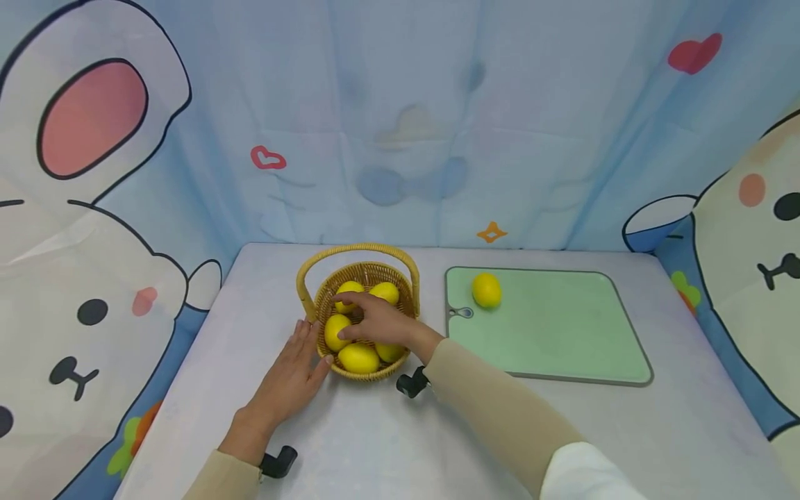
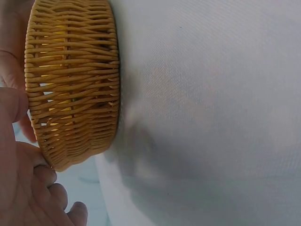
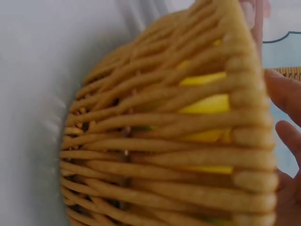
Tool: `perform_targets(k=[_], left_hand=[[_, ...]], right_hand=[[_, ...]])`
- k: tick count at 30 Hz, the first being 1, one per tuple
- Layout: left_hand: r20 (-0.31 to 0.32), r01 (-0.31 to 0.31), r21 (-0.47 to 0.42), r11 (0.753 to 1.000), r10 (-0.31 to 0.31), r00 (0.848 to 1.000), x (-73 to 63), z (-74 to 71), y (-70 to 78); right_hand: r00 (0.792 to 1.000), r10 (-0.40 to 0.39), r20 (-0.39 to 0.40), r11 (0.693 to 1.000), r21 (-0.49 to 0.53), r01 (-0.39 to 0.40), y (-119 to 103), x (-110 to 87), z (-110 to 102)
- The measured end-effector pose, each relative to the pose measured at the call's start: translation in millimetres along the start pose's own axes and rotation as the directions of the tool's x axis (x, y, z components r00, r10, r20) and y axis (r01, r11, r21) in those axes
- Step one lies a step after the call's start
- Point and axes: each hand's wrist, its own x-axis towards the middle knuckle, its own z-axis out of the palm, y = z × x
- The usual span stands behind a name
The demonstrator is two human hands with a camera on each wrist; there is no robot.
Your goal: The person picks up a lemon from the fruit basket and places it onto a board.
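In the head view, several yellow lemons [image 1: 359, 359] lie in a wicker basket [image 1: 415, 300] with an arched handle. My right hand [image 1: 385, 323] reaches over the basket's right rim, thumb and fingers spread. Its thumb is at the left lemon [image 1: 333, 329] and its fingers are over a far lemon [image 1: 345, 307]; no firm hold shows. The left hand [image 1: 289, 380] rests against the basket's left side, fingers extended and thumb at the near rim. In the left wrist view, that hand [image 2: 21, 183] touches the rim. The right wrist view shows the wicker wall [image 3: 164, 155] close up.
A pale green cutting board [image 1: 550, 333] lies right of the basket, with one lemon [image 1: 487, 290] near its far left corner. The white-covered table [image 1: 375, 444] ends at a light blue cartoon-print curtain [image 1: 431, 125] behind.
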Motion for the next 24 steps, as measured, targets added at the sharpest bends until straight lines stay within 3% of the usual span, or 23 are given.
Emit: perform_targets(k=[12, 24], left_hand=[[0.002, 0.008, -0.005, 1.000, -0.008, 1.000, 0.0, -0.8, 1.9], [-0.003, -0.005, -0.004, 1.000, 0.005, 1.000, 0.3, -0.8, 0.3]], right_hand=[[0.996, 0.022, 0.083, 0.995, -0.101, -0.014, 8.3, 12.5, 2.0], [0.987, 0.110, 0.119, 0.982, -0.168, -0.090, 6.0, 22.0, 5.2]])
